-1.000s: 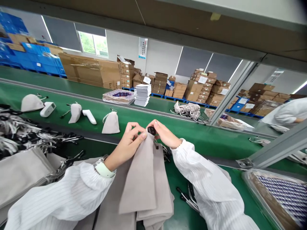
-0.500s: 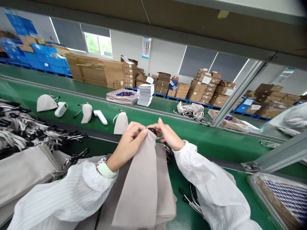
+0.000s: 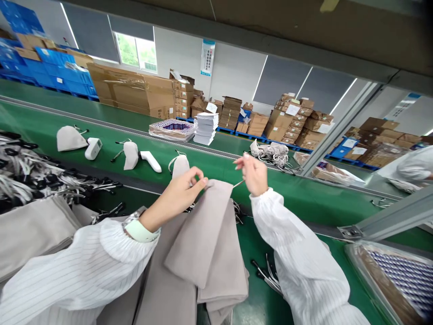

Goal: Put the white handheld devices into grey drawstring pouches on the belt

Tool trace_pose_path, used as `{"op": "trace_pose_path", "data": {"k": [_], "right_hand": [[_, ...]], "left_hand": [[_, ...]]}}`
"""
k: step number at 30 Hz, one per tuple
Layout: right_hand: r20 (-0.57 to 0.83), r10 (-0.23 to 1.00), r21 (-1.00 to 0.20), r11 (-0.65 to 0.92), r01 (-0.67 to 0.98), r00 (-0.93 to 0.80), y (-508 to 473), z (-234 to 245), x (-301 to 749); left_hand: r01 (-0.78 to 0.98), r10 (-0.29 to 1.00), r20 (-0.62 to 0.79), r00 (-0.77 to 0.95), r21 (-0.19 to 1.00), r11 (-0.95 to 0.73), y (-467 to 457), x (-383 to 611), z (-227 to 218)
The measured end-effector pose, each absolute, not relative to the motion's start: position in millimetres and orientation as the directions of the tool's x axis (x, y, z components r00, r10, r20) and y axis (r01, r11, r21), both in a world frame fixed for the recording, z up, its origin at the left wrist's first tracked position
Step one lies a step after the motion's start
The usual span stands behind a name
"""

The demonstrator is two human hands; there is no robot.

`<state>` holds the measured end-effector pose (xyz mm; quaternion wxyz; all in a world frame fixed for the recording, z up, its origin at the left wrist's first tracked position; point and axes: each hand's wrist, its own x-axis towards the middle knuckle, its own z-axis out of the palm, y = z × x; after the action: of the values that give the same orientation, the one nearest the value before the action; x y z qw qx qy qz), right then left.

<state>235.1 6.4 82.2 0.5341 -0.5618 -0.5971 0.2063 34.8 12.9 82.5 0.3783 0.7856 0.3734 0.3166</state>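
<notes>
Left hand [image 3: 181,192]: fingers curled, thumb and forefinger pinching top edge of grey pouch [image 3: 203,234]. Pouch held up over stack of grey pouches [image 3: 165,293] on green worktop [image 3: 304,198], lower end draping on stack. Right hand [image 3: 254,174]: raised just right of pouch mouth, fingertips pinched on thin drawstring [image 3: 237,183] running from pouch top.

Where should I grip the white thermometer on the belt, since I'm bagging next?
Probably the white thermometer by its long handle, from above: it lies flat on the green belt, handle pointing toward you, apart from the grey pouch beside it.
</notes>
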Motion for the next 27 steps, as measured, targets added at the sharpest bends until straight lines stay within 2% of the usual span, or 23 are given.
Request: {"op": "trace_pose_path", "data": {"k": [2, 4, 6, 7, 9, 10, 12, 13, 15, 18, 20, 21, 23, 24, 25, 27], "right_hand": [[0.588, 0.721, -0.732, 0.280, 0.622, 0.367, 18, 73, 261], [0.641, 0.622, -0.698, 0.228, 0.679, 0.449, 27, 66, 281], [0.556, 0.675, -0.778, 0.217, 0.590, 0.485, 30, 65, 287], [0.475, 0.767, -0.830, 0.227, 0.509, 0.432, 30, 67, 285], [0.284, 0.954, -0.916, 0.240, 0.323, 0.098, 23, 74, 267], [0.205, 0.968, -0.941, 0.235, 0.244, -0.143, 17, 77, 253], [0.138, 0.837, -0.958, 0.249, 0.145, -0.529, 3, 80, 220], [0.134, 0.773, -0.955, 0.267, 0.126, -0.620, -4, 80, 203], [0.167, 0.741, -0.958, 0.277, 0.070, -0.651, -12, 80, 180], [0.270, 0.847, -0.952, 0.306, 0.005, -0.457, -10, 87, 183], [0.395, 0.905, -0.913, 0.406, 0.041, -0.161, 0, 98, 211], [0.466, 0.884, -0.881, 0.462, 0.098, 0.024, 6, 104, 231], [0.586, 0.714, -0.810, 0.523, 0.264, 0.383, 19, 110, 273], [0.606, 0.608, -0.795, 0.465, 0.389, 0.512, 25, 109, 292], [0.593, 0.550, -0.799, 0.315, 0.512, 0.588, 30, 104, 310], [0.465, 0.596, -0.733, -0.157, 0.662, 0.655, 39, 84, 334]], "left_hand": [[0.399, 0.715, -0.033, 0.698, 0.847, -0.351, -2, 34, 91], [0.357, 0.600, -0.111, 0.792, 0.882, -0.308, -18, 35, 98], [0.251, 0.602, -0.060, 0.796, 0.938, -0.240, -29, 37, 104], [0.185, 0.638, -0.016, 0.770, 0.963, -0.198, -32, 38, 106], [0.021, 0.727, 0.096, 0.680, 0.988, -0.150, -31, 39, 108], [-0.058, 0.766, 0.164, 0.622, 0.985, -0.163, -29, 39, 108], [-0.152, 0.795, 0.271, 0.542, 0.962, -0.224, -24, 40, 108], [-0.158, 0.789, 0.296, 0.538, 0.955, -0.250, -23, 40, 108], [-0.123, 0.768, 0.320, 0.555, 0.944, -0.305, -23, 40, 108], [-0.064, 0.758, 0.430, 0.491, 0.885, -0.460, -24, 39, 106], [0.003, 0.740, 0.500, 0.449, 0.828, -0.561, -21, 41, 99], [0.068, 0.726, 0.513, 0.458, 0.794, -0.603, -18, 43, 93], [0.225, 0.685, 0.498, 0.532, 0.696, -0.682, -12, 48, 74], [0.301, 0.655, 0.484, 0.580, 0.620, -0.724, -8, 52, 63], [0.351, 0.616, 0.475, 0.628, 0.534, -0.770, -5, 55, 53], [0.402, 0.543, 0.435, 0.718, 0.377, -0.834, 1, 59, 35]]}}
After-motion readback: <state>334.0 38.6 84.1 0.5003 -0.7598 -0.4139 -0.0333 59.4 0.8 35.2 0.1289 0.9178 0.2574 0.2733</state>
